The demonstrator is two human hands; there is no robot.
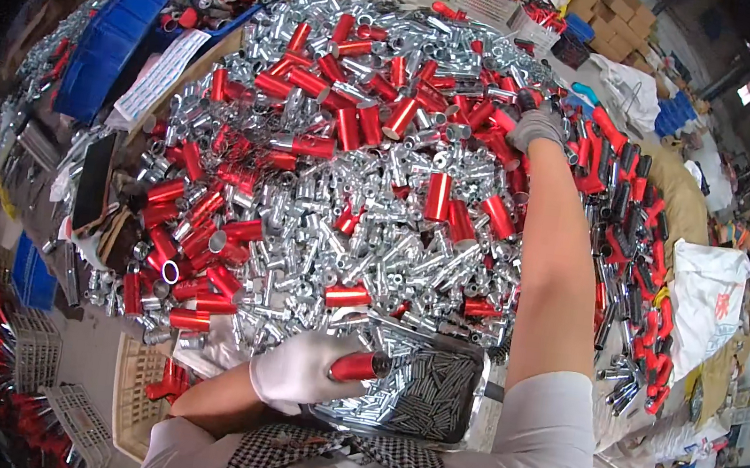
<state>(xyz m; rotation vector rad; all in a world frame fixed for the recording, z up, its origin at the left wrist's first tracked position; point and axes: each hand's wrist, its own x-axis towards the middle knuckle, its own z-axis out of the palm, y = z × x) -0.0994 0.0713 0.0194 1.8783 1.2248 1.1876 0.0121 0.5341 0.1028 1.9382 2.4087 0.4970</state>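
My left hand (300, 368), in a white glove, is closed round a red metal tube (352, 366) with a dark end piece. It holds the tube low in front of me, beside a dark tray (473, 400) of small grey pins (432, 393). My right hand (538, 129), in a grey glove, reaches to the far right of the heap. Its fingers are among red tubes and dark parts, with a pinkish-red tube (504, 119) right beside them. Whether they grip it cannot be made out.
A wide heap of silver metal fittings (377, 220) with red tubes (438, 197) spreads before me. Red and black handle-like parts (630, 206) lie along its right side. Blue bins (116, 39) stand at the left, a cream plastic crate (127, 391) at the lower left, a white sack (706, 297) at the right.
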